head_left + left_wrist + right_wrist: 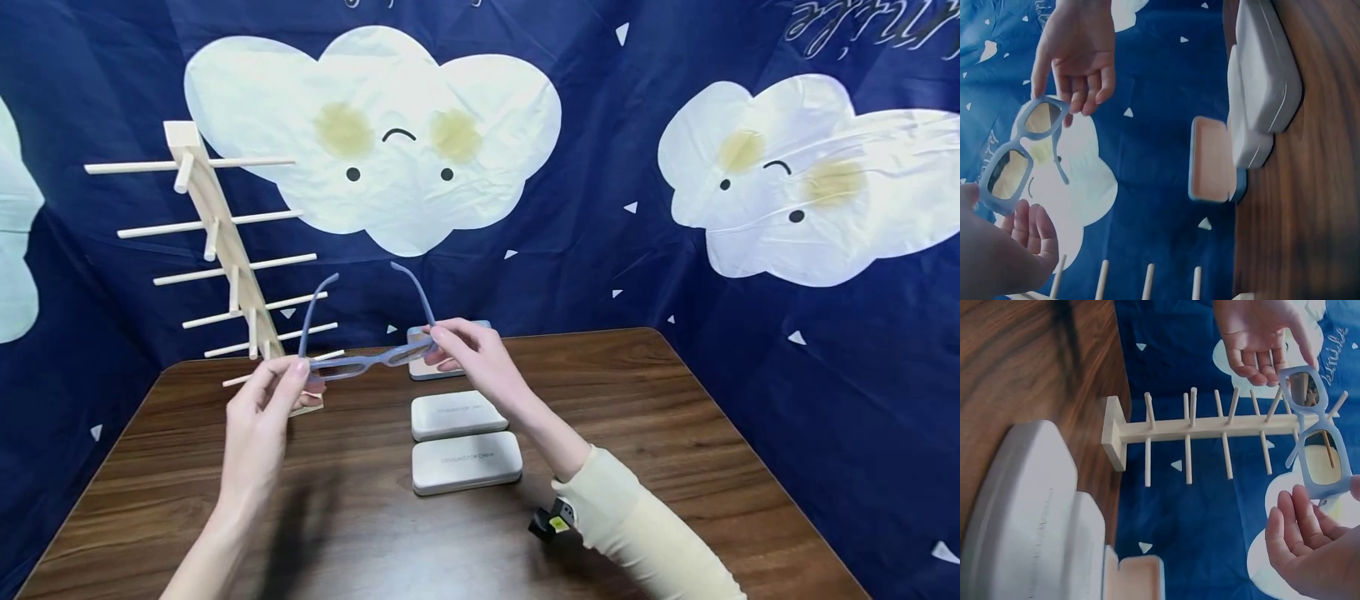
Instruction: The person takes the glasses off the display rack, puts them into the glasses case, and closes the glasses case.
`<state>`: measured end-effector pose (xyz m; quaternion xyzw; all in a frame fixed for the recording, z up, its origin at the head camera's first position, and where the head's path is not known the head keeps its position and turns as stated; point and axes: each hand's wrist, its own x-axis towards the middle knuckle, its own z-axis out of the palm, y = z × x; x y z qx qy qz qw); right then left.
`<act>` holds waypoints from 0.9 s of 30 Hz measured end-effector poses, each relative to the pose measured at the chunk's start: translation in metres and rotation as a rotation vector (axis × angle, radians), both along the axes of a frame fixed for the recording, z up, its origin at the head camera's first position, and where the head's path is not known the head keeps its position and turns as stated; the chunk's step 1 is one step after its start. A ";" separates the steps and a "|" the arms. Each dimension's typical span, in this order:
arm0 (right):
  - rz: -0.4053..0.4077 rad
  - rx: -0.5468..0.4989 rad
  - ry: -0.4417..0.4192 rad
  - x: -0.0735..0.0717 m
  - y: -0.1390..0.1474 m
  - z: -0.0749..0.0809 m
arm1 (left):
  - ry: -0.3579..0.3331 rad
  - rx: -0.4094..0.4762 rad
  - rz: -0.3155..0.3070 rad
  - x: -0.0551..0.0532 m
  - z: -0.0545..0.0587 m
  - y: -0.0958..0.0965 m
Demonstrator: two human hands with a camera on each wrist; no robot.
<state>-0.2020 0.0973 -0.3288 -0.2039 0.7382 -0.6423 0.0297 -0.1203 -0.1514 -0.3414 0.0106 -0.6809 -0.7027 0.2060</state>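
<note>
A pair of light blue sunglasses [374, 360] is held up above the table, temples unfolded and pointing up and away in the head view. My left hand [257, 421] pinches the left end of the front between thumb and fingers. At the opposite end, my right hand [480, 362] pinches the frame near the hinge. The thick rims [1020, 131] and tinted lenses show in the left wrist view. In the right wrist view the sunglasses [1304, 422] overlap the top of a wooden peg rack [1204, 428].
The rack [225, 237] stands at the table's back left, its pegs sticking out sideways. Two closed white glasses cases [467, 463] lie mid-table. Behind them, an open blue case [1211, 159] shows a peach lining. Blue cloth with cloud faces [375, 133] hangs around the wooden table [637, 417].
</note>
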 end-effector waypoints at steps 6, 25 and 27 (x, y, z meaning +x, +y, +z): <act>-0.053 -0.023 -0.025 0.010 0.015 -0.015 | -0.040 -0.025 -0.034 -0.001 -0.010 0.013; -0.146 0.000 -0.001 0.029 0.054 -0.043 | -0.122 -0.065 -0.074 -0.006 -0.037 0.050; -0.156 0.003 -0.003 0.030 0.058 -0.046 | -0.125 -0.069 -0.083 -0.006 -0.039 0.054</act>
